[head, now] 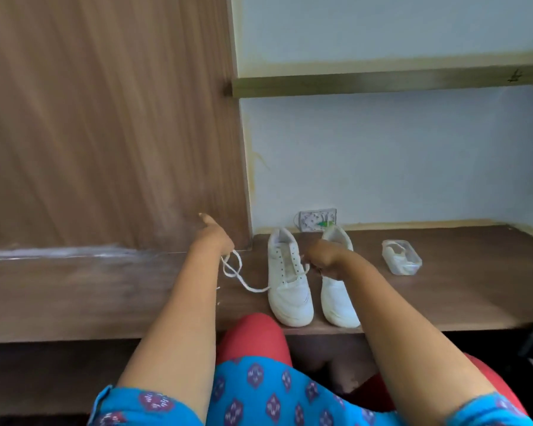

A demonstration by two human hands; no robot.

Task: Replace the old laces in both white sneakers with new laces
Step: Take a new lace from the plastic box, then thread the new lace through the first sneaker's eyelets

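1. Left hand (211,238) grasps one end of a flat white cotton lace (237,273), fingers curled round it, index finger pointing away toward the brown wood-grain wall panel (105,118). Below that grip the lace loops and trails across the dark brown wooden desk (443,287) to the near-left white leather sneaker (288,279).
2. Right hand (323,258) pinches the lace's other end just right of that sneaker's eyelet rows, partly covering the second white sneaker (339,296).
3. Upper eyelets look empty; the lace seems to cross only at the lowest pair. Whether it is an old lace coming out or a new one going in, I cannot tell.
4. Judgement: keep both ends level and equally taut from each grip, lace flat, untwisted.
5. Risk: a one-sided pull would slide the sneaker, or strip the lace clean through.
6. Clear rectangular plastic tub (402,256), contents whitish and unclear, sits well right of the right-hand grip.
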